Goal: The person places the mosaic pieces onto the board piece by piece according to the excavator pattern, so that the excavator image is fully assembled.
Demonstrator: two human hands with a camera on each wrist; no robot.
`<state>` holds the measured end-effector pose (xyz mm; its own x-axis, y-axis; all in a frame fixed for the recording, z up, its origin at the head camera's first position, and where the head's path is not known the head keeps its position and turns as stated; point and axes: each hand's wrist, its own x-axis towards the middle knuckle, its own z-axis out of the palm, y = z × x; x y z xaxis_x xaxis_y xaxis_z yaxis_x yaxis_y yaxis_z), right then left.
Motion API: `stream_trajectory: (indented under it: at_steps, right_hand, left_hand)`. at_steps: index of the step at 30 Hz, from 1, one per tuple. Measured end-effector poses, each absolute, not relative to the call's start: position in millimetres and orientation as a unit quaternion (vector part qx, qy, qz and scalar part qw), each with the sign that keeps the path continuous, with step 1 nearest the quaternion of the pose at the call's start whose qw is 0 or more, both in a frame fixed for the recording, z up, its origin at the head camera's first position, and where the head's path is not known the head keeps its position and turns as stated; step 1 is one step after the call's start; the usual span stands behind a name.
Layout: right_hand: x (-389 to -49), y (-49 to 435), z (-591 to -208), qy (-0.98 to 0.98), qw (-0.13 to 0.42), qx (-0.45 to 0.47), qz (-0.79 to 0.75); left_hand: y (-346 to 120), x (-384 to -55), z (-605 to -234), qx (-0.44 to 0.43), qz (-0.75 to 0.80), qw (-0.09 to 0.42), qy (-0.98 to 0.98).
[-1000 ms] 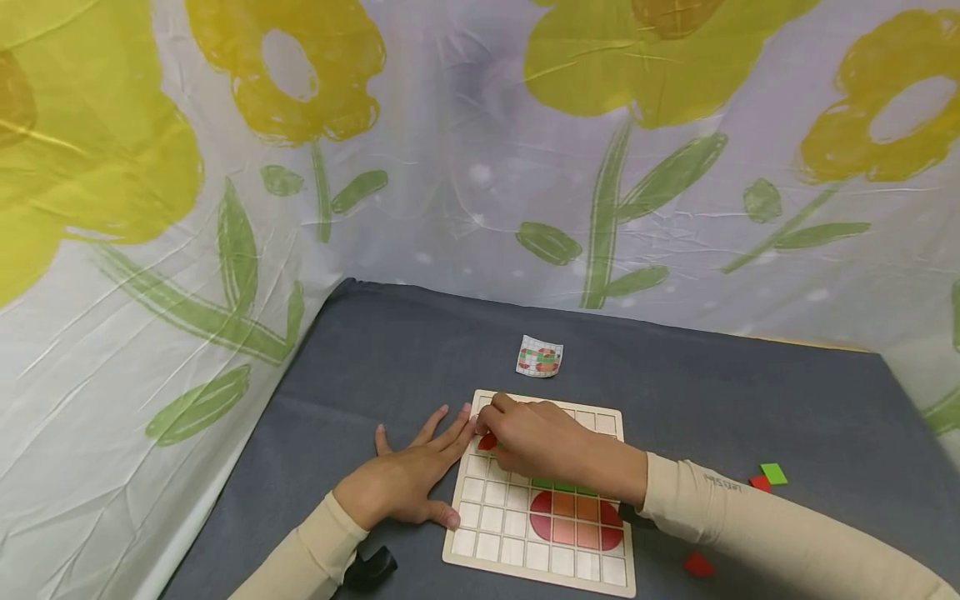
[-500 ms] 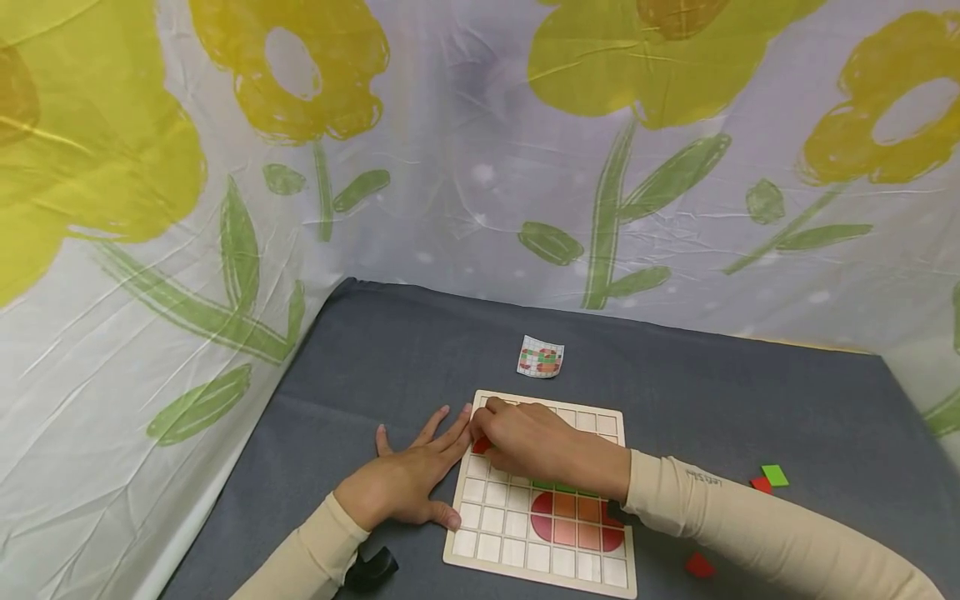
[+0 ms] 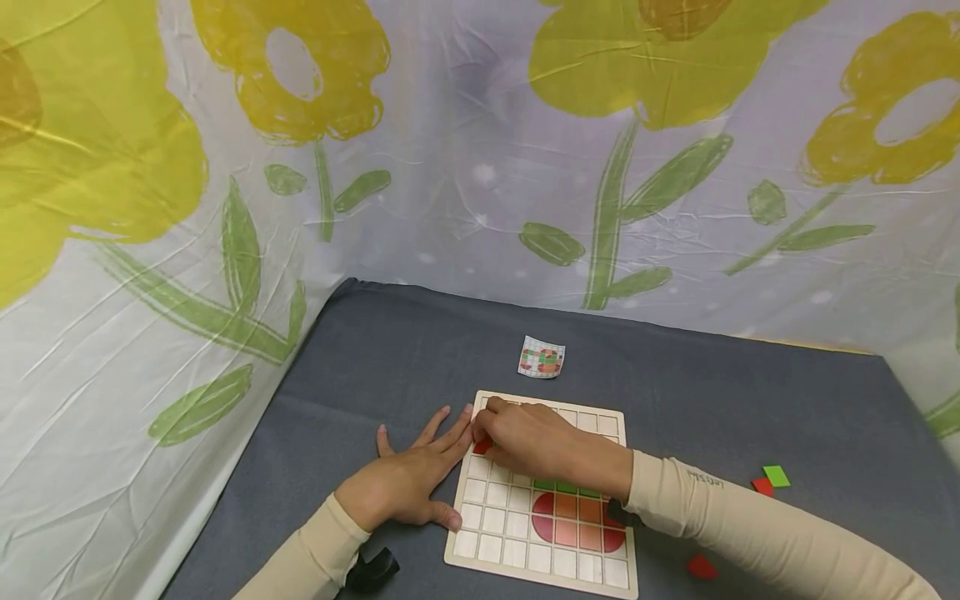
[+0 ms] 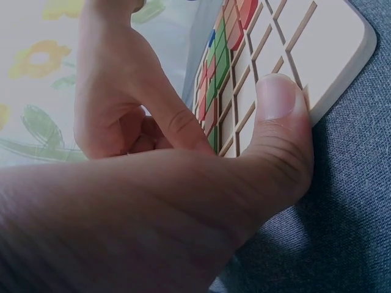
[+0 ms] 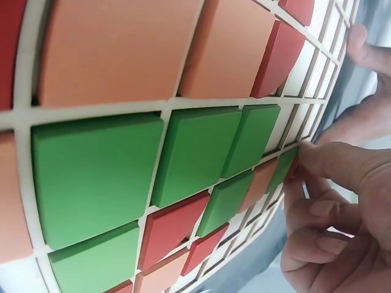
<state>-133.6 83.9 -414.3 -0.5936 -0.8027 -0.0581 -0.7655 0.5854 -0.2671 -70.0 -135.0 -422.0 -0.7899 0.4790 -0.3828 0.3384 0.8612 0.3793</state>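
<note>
A pale wooden grid board [image 3: 491, 548] lies on the dark cloth, partly filled with red, orange and green tiles. At its far left side, my right hand [image 3: 532, 442] holds a small red tile [image 3: 482, 446] with thumb and fingertips against the outer column. In the right wrist view, that red tile [image 5: 295, 166] sits beside a green tile [image 5: 283, 168], mostly covered by the fingers. My left hand [image 3: 405, 479] is spread along the board's left edge, its thumb [image 4: 278, 107] resting on the rim. My right hand and forearm hide part of the filled area in the head view.
Beyond the board lies a small printed pattern card [image 3: 541, 358]. To the right are a loose green square [image 3: 776, 476], a red tile [image 3: 763, 486] touching it, and a red rounded piece [image 3: 702, 567]. A flowered curtain [image 3: 450, 167] hangs behind the table.
My right hand has shifted slightly left with the red tile, to the board's left column, and has barely moved over the last half second. My left hand stays in place.
</note>
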Motion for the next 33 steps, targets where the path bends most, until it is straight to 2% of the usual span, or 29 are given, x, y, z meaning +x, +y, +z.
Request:
stream_trajectory:
  at_steps: [17, 25, 33]
  right_hand:
    - [-137, 86, -417, 0.883, 0.1, -0.438, -0.138]
    - [-135, 87, -418, 0.883, 0.085, -0.442, -0.136]
    - [-134, 105, -404, 0.891, 0.082, -0.419, -0.154]
  left_hand:
    - [-135, -70, -421, 0.219, 0.15, 0.24, 0.934]
    - [-135, -71, -421, 0.22, 0.145, 0.241, 0.934]
    - [-134, -71, -420, 0.215, 0.146, 0.243, 0.934]
